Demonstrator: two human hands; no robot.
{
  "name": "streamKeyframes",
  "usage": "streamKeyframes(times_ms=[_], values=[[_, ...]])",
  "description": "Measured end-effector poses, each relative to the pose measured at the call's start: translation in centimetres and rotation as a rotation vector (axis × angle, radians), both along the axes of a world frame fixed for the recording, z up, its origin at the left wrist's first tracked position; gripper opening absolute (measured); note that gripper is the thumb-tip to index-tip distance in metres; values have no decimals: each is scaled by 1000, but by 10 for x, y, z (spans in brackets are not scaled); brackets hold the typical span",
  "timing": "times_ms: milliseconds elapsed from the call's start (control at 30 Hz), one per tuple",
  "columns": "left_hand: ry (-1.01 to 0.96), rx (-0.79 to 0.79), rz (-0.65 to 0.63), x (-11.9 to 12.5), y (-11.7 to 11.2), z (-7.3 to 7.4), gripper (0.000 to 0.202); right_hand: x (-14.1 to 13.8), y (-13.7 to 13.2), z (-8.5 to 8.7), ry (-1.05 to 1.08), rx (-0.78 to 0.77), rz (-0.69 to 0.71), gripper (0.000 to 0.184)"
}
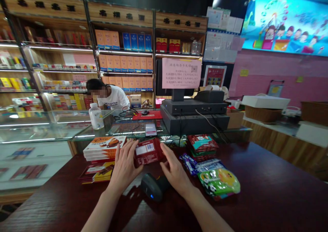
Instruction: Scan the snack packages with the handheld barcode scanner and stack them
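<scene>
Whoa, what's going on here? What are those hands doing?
A person is standing at a shop counter, with their left hand and right hand on either side of a red packet with a white label. A black barcode scanner lies just below it. Stacked chocolate boxes sit to the left, and a green snack bag sits to the right. Farther back, another person in a white T-shirt leans forward behind the glass case.

Red packet [149,152] with white label [145,149]; green bag [217,183] printed yellow cartoon [226,177].
</scene>
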State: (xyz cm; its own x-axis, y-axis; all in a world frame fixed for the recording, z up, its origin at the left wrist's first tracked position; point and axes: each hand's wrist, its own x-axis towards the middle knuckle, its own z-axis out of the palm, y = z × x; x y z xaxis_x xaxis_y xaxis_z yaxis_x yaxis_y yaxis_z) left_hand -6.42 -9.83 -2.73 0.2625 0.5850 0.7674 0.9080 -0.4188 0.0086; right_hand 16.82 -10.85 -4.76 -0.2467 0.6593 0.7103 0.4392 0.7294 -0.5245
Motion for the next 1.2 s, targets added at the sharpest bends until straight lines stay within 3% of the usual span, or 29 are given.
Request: streamKeyframes(times_ms=[167, 267, 467, 633, 900, 1200], values=[[-40, 12, 77, -4, 0, -2, 81, 19, 9, -3, 18, -138, -28, 69], [-48, 14, 94, -5, 0, -3, 83, 28, 9, 8, -105, -238, -20, 64], [-51, 14, 94, -7, 2, -6, 82, 46, -1, 33, -413, -365, 131, 54], [-41, 10, 116, -10, 4, -8, 79, 62, -11, 18, -422, -434, 153, 57], [-28, -23, 139, -10, 4, -8, 82, 62, -25, 8, -536, -357, 215, 82], [-14, -14, 135, -11, 5, -12, 84, 29, -18, -7, -615, -135, 167, 69]])
